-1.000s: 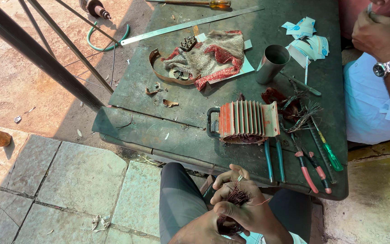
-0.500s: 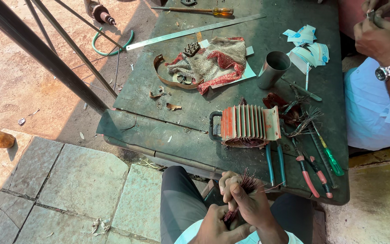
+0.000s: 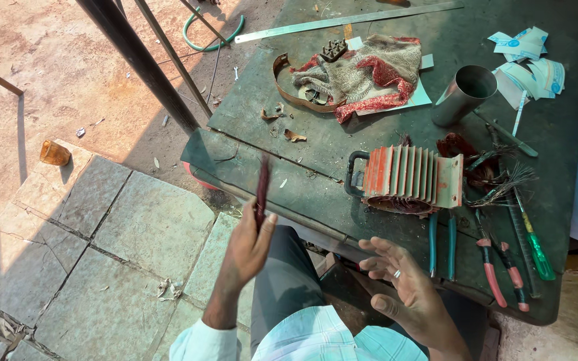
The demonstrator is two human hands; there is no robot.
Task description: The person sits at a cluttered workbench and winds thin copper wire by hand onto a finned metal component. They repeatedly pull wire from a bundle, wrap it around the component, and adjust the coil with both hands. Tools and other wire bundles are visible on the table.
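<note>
One dark reddish bundle of wire (image 3: pixel 261 190), thin and blurred, is standing nearly upright out of the left hand (image 3: pixel 249 249), over the edge of the paved floor (image 3: pixel 128 267) and just beside the near edge of the bench (image 3: pixel 342 144). The grip of this hand is closing tight on the lower end of the bundle, thumb and fingers together around it. The right hand (image 3: pixel 403 287) is holding nothing: its fingers are spreading wide apart, palm turning up, with one ring on one finger, and it is hovering just below the bench edge, near the handles of the pliers.

On the bench one red finned motor stator (image 3: pixel 409 179) with one black handle is lying on its side. Right of it, one tangle of loose wires (image 3: pixel 496 177) is lying, partly hidden behind the stator. Near the front edge I am counting one pair of pliers with blue handles (image 3: pixel 441 244), one pair of pliers with pink handles (image 3: pixel 500 274) and one green screwdriver (image 3: pixel 536 247). Farther back are lying one metal cup (image 3: pixel 463 93), one red and grey cloth (image 3: pixel 362 77), one curved metal band (image 3: pixel 289 90), one long steel ruler (image 3: pixel 349 20) and several white paper scraps (image 3: pixel 526 63), too overlapped to count. One green hose (image 3: pixel 212 37) is lying on the ground behind
</note>
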